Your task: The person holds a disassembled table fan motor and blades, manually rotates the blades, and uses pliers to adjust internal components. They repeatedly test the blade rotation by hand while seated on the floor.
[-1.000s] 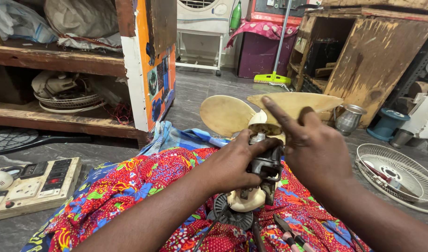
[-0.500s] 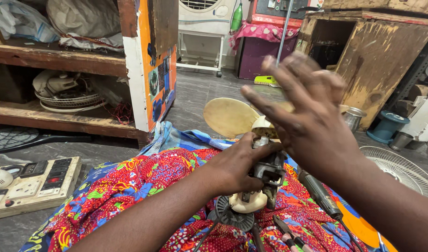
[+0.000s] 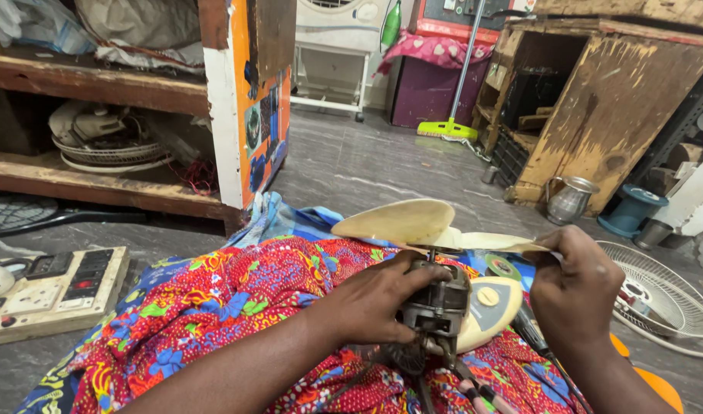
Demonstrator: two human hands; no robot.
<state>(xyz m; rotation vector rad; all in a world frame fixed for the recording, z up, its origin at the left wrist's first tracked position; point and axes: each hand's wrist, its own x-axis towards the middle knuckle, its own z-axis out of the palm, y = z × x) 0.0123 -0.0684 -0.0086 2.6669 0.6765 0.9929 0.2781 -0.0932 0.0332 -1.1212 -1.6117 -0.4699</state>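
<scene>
- Risk 1: fan motor could tip or roll off the lap. It sits on soft flowered cloth, not on a bench, w/ only the left hand steadying it from the side. A hard tug at the blade end would likely lever it over.
- Risk 2: cream fan blades look thin. The right hand pulls or bends at one blade's edge, so too much force could prob crack it or bend the shaft.
- Risk 3: wires trail just below the motor, near the left wrist. They could snag if the motor gets turned.
- Risk 4: a finger may get nicked betw. blade edge and motor body if the blade spins free.
- Left grip: fingers curled around the dark metal motor body, thumb side on top, clamped firm. Motor is right inside this grip, on the lap.
- Right grip: fingers drawn together, pinched on the tip of the blade that reaches toward it, to the right of the motor. How tight, can't tell.
- Cream housing w/ round knob lies betw. the two grips, touching the motor.
- Wire fan guard lies on the floor beyond the right grip, apart from it.
- Switch board is well left of the left arm, out of reach.
</scene>
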